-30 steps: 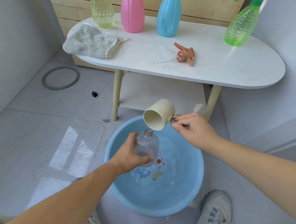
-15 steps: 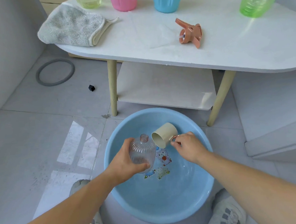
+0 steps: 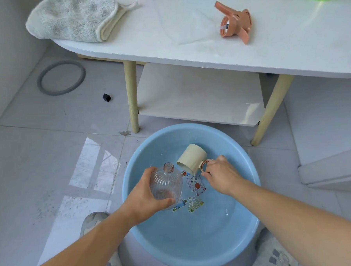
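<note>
Clear ribbed plastic bottle was uncapped over the blue basin, left hand wrapped round its belly | smooth cream cup tipped mouth-down beside the neck, right hand pinching its ring handle | bottle looked nearly empty, perhaps some water; filling judged barely begun | orange spray head lay unfitted on the white table.

A white oval table on pale wooden legs spans the 12 to 2 o'clock side, a lower shelf beneath. Glossy grey floor tiles catch window-shaped glare at 8 o'clock; a grey ring lies at 10 o'clock near a plain wall.
</note>
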Tool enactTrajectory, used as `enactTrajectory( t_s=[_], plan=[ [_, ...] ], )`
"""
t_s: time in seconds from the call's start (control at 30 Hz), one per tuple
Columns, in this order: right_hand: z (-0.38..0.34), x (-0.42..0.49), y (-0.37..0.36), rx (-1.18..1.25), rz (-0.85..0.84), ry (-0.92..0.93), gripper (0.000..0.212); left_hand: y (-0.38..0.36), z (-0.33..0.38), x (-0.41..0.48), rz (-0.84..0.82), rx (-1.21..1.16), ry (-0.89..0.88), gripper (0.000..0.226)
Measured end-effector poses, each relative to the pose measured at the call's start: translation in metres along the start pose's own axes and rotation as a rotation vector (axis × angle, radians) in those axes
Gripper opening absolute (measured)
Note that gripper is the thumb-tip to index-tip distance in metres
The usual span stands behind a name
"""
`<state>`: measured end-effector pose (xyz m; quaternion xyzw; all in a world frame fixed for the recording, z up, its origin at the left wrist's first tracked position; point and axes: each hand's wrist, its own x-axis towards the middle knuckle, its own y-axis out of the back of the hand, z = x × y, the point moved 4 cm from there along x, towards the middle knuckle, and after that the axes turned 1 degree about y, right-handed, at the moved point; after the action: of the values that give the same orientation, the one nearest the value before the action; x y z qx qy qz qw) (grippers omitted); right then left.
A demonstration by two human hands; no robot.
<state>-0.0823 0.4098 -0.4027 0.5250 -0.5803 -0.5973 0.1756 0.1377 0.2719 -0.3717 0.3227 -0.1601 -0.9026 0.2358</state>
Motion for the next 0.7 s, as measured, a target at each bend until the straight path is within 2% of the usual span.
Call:
enactTrajectory(
  t_s=[0.3, 0.4, 0.5, 0.7],
  plan=[
    [-0.001, -0.002, -0.004, 0.03, -0.049, -0.036, 0.038, 0.002, 0.003, -0.001, 0.003, -0.004, -0.011, 0.1],
    [-0.006, -0.004, -0.001, 0.126, -0.059, -0.072, 0.047, 0.004, 0.003, -0.002, 0.009, -0.013, -0.012, 0.097],
    [-0.003, -0.004, 0.004, 0.424, -0.043, -0.213, 0.054, 0.006, 0.005, -0.005, 0.018, -0.005, -0.019, 0.092],
    [-0.007, -0.02, 0.027, 1.003, -0.054, -0.345, 0.033, 0.011, 0.013, -0.015, 0.024, -0.014, -0.048, 0.094]
  ],
)
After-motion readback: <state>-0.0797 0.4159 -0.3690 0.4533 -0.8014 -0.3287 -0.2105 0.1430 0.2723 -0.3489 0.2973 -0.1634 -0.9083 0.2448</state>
